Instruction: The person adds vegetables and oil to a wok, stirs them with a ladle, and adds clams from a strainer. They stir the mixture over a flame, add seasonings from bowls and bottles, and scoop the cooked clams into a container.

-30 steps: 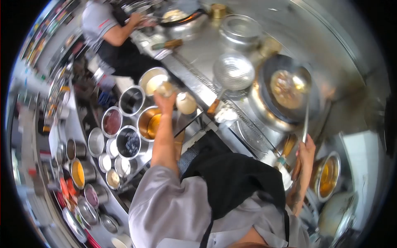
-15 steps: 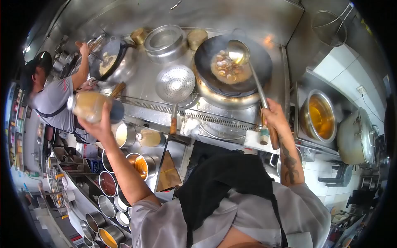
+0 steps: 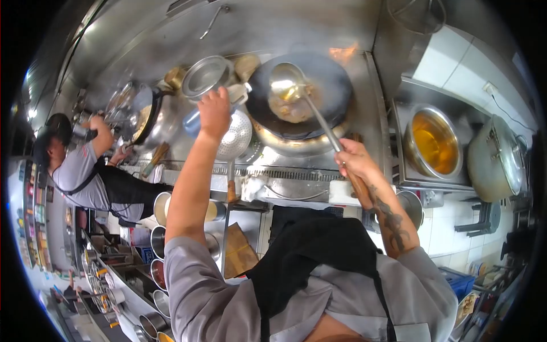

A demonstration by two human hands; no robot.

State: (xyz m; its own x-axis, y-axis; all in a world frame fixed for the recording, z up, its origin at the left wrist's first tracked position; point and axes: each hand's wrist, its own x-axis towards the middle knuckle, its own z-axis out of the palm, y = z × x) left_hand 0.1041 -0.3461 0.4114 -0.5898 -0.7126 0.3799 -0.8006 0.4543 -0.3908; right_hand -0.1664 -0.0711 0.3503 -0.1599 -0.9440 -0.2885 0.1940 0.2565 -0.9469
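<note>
My left hand [image 3: 215,113] is closed around a plastic bottle [image 3: 192,122] with a bluish base. The bottle is tipped sideways, its pale mouth end at the wok's left rim; my fingers hide its middle. My right hand [image 3: 358,158] grips the wooden handle of a metal ladle [image 3: 323,122]. Its bowl, with some liquid in it, is over the black wok [image 3: 336,105]. Steam blurs the clams in brown sauce [image 3: 293,108] in the wok. Under my left forearm, a perforated skimmer [image 3: 235,137] rests on the stove.
Flames [image 3: 343,54] rise behind the wok. A steel bowl of amber liquid [image 3: 434,145] and a large lidded pot [image 3: 494,159] stand to the right. At left, a co-worker [image 3: 85,165] works at another wok [image 3: 162,117]. Steel containers [image 3: 162,302] line the lower left.
My left hand has swung the bottle rightward from near the co-worker to the wok's rim and tipped it. The ladle stays over the wok. More flame shows behind it.
</note>
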